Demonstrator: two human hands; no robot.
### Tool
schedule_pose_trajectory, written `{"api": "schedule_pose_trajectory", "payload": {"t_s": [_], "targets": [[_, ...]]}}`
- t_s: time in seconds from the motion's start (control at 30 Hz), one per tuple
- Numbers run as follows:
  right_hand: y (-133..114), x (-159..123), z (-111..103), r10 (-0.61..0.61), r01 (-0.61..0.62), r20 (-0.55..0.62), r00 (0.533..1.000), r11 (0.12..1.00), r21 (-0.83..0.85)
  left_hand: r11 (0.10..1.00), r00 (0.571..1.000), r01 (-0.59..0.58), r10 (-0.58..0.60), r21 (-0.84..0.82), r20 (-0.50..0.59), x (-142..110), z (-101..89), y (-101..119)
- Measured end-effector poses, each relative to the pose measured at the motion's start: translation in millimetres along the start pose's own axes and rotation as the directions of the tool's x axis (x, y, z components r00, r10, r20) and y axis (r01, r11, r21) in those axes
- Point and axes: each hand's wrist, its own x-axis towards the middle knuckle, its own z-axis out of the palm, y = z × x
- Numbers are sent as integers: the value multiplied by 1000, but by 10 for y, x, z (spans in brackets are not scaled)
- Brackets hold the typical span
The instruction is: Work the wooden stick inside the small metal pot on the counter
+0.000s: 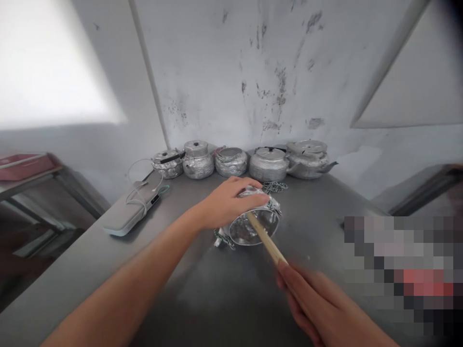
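A dented aluminium kettle (269,222) lies tipped on the table, its round mouth facing me. My left hand (231,198) grips its upper side, with the thumb near the rim and the fingers curled over the top. In my right hand (302,291) is a wooden stick (265,238), closed in the fingers. The stick's far end reaches into the kettle's mouth; whether it touches the inner wall I cannot tell. A dark green and white cord (224,238) hangs at the kettle's left side, and more patterned cord (275,188) lies just behind it.
Several aluminium kettles (269,164) stand in a row along the stained wall. A grey power bank (130,209) with a white cable lies on the table (202,299) at left. Beyond the left edge, a pink tray (25,166) rests on a stand. The lower right is pixelated.
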Motion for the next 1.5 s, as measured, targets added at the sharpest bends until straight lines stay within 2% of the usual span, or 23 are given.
{"api": "schedule_pose_trajectory", "payload": {"t_s": [0.1,0.2,0.3,0.43,0.67,0.8,1.13,1.33,1.5], "targets": [[27,-3,4,16,-16,38,999,1000,1,1000,1000,6,-6,0,-29,2,16,12],[9,-2,-3,-16,16,16,1000,1000,-14,999,999,-20,22,29,-50,2,37,9],[-14,3,-16,3,-2,20,1000,999,-43,999,998,-28,30,45,-50,0,45,-4],[4,17,-13,19,-22,53,998,998,63,998,998,-24,26,53,-53,-2,47,-19],[-16,-21,19,136,-139,36,990,986,89,998,997,-41,45,56,-67,2,57,-19],[-25,-40,5,118,-126,90,989,988,87,998,997,-35,39,59,-63,8,55,-3],[-8,-24,-13,122,-133,85,989,980,145,997,998,-29,33,73,-55,20,57,-2],[-45,-34,4,105,-119,109,988,986,121,998,998,-24,27,59,-56,12,55,5],[-41,-28,-7,81,-88,72,994,992,88,998,997,-34,38,61,-62,11,53,9]]}}
